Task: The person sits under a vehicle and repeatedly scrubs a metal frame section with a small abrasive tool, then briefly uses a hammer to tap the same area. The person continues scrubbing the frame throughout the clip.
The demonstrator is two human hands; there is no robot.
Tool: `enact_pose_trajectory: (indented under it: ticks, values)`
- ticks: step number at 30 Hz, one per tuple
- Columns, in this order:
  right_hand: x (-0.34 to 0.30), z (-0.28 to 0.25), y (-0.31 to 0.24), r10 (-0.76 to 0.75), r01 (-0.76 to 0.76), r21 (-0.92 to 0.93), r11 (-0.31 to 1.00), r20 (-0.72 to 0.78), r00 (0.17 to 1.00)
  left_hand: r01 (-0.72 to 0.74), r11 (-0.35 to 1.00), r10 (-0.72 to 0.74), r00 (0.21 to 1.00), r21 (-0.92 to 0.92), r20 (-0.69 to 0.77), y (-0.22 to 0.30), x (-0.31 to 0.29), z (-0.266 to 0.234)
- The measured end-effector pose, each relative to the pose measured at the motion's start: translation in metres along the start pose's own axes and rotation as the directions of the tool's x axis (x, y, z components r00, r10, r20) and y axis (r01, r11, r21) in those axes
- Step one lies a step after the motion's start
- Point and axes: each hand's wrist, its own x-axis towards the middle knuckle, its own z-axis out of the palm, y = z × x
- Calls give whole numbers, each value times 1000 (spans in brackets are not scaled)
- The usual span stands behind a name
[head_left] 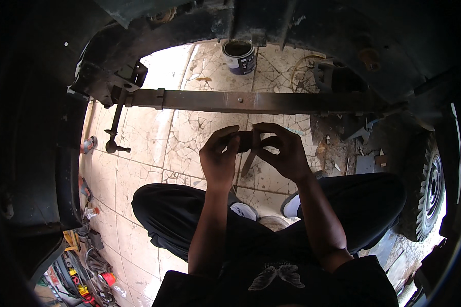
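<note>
While held above floor (pixel 138 140) | pinching dark piece (pixel 246 141) between fingertips of left hand (pixel 216 159) and right hand (pixel 290 156) | probably light, perhaps bendable; best gripped by opposite edges | too dark to tell material

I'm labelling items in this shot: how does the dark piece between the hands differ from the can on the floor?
The dark piece is held up between the left hand and right hand, while the can stands upright on the tiled floor. The dark piece looks dark all over where visible; the can is white and dark blue. The dark piece's visible part looks smaller than the can.
</note>
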Motion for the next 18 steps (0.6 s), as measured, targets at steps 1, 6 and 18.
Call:
enact_pose_trajectory:
  ticks: [1,6,18]
  values:
    - [1,0,0,-39,39,-4,999,-9,999,2,1000,-2,1000,-15,-5,0,1,1]
    - [3,-4,4,-157,159,69,985,-34,987,67,960,-81,996,-273,-38,11,2,2]
    - [1,-7,-11,-82,73,195,978,42,996,14,907,-58,994,-421,-92,12,2,-2]
